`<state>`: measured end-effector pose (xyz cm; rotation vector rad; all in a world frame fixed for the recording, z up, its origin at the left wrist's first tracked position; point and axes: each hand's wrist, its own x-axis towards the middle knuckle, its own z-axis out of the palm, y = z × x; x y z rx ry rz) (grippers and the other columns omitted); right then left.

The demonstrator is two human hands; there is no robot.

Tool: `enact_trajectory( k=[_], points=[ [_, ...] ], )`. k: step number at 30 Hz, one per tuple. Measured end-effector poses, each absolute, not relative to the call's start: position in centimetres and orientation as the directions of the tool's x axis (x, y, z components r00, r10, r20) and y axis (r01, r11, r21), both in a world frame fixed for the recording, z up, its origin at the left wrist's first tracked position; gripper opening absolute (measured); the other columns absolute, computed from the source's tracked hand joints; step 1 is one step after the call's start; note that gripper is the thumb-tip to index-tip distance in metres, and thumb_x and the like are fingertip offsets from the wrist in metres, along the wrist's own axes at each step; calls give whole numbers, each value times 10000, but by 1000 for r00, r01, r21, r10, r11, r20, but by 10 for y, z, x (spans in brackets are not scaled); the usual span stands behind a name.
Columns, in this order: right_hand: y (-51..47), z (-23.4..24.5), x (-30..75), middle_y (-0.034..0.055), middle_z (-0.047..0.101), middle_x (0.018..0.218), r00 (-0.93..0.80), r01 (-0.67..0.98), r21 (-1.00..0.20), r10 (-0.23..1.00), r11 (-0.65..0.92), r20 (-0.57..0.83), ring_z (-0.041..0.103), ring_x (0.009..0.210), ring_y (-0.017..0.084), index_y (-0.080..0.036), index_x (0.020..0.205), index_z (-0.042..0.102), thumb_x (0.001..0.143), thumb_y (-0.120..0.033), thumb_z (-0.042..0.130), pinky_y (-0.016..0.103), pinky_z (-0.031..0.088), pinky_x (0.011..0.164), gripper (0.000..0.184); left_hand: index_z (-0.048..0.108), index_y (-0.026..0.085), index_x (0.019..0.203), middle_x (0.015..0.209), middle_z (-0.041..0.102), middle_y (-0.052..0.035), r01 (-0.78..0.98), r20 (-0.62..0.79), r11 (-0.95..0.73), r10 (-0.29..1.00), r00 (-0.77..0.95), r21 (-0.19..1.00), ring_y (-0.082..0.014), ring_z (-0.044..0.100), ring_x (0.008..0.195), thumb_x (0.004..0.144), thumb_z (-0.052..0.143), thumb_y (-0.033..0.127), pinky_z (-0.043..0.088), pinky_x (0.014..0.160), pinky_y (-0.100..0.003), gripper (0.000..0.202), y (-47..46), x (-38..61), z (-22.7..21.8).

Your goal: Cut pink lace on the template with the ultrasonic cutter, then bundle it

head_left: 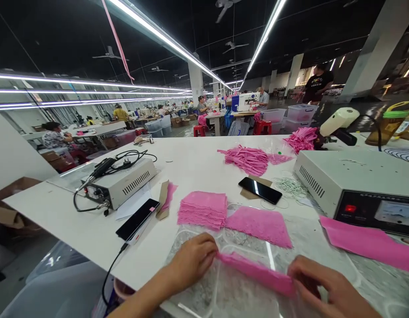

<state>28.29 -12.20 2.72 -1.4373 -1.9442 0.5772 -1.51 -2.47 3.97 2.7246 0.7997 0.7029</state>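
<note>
Between my two hands stretches a folded strip of pink fabric [255, 270], low over the clear plastic mat on the table. My left hand [196, 256] pinches its left end between thumb and fingers. At the other end, my right hand [319, 282] grips the fabric's right tip with curled fingers. Just beyond the strip lie a neat stack of pink fabric pieces [202, 210] and, touching it on the right, a flatter pink piece [260, 225]. Another pink sheet [370, 243] rests at the right, in front of the grey box with a meter.
A grey box with a meter [363, 176] stands right, a smaller control box [125, 183] left. Two phones [138, 218] [260, 190], pink strips [247, 160] and pale elastic cords [290, 187] lie on the white table [191, 159]. People work at sewing machines beyond.
</note>
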Motion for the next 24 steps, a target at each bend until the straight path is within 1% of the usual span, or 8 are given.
enact_trajectory(
  k=[3, 5, 7, 10, 13, 18, 21, 24],
  points=[
    [-72, 54, 279, -13, 521, 553, -113, 628, -743, 972, 231, 206, 488, 496, 132, -206, 612, 556, 824, -341, 509, 229, 393, 448, 256, 666, 178, 842, 886, 670, -21, 492, 402, -800, 599, 693, 344, -121, 644, 796, 922, 523, 124, 524, 720, -204, 173, 27, -11, 62],
    [-30, 66, 277, -23, 511, 538, -108, 628, -740, 969, 240, 223, 479, 482, 122, -194, 631, 574, 838, -351, 506, 232, 394, 454, 268, 664, 165, 847, 926, 667, -29, 518, 425, -784, 620, 659, 341, -135, 641, 845, 931, 545, 151, 529, 773, -253, 146, 66, -13, 78],
    [12, 75, 271, -30, 527, 568, -82, 644, -721, 960, 256, 267, 505, 513, 120, -176, 713, 607, 892, -347, 516, 239, 423, 494, 263, 646, 142, 939, 1000, 654, -46, 556, 459, -758, 650, 605, 339, -156, 637, 886, 954, 567, 232, 540, 802, -333, 121, 102, -19, 91],
    [63, 78, 253, 13, 631, 851, -69, 679, -669, 934, 302, 351, 605, 712, 138, -149, 933, 623, 944, -376, 574, 298, 524, 652, 233, 615, 159, 1110, 1181, 608, -81, 616, 495, -714, 689, 530, 333, -200, 614, 1021, 961, 571, 312, 526, 883, -408, 218, 138, -38, 96],
    [84, 64, 228, 61, 634, 1070, -149, 704, -614, 919, 357, 364, 627, 887, 174, -167, 1062, 622, 952, -350, 578, 367, 548, 782, 218, 601, 172, 1161, 1224, 590, -89, 657, 462, -675, 726, 510, 336, -216, 600, 1065, 962, 568, 326, 511, 918, -433, 254, 145, -62, 81],
    [74, 26, 208, 62, 640, 1077, -288, 702, -601, 924, 382, 250, 633, 901, 179, -166, 1077, 625, 948, -335, 590, 382, 550, 801, 216, 607, 161, 1148, 1190, 610, -85, 664, 293, -630, 776, 559, 402, -216, 612, 1052, 953, 584, 328, 513, 916, -438, 258, 123, -86, 48],
    [78, 18, 218, 69, 631, 1113, -223, 703, -650, 957, 290, 186, 630, 933, 189, -169, 1101, 619, 949, -336, 587, 395, 546, 822, 229, 602, 169, 1167, 1231, 593, -90, 673, 238, -552, 829, 506, 492, -222, 600, 1080, 955, 581, 326, 508, 927, -442, 265, 122, -82, 44],
    [99, 21, 229, 79, 616, 1154, -79, 693, -711, 993, 121, 92, 629, 954, 200, -172, 1166, 594, 954, -349, 576, 403, 550, 820, 276, 577, 177, 1216, 1262, 573, -96, 692, 197, -402, 912, 360, 599, -227, 596, 1088, 960, 572, 334, 511, 923, -444, 301, 136, -68, 46]
  ],
)
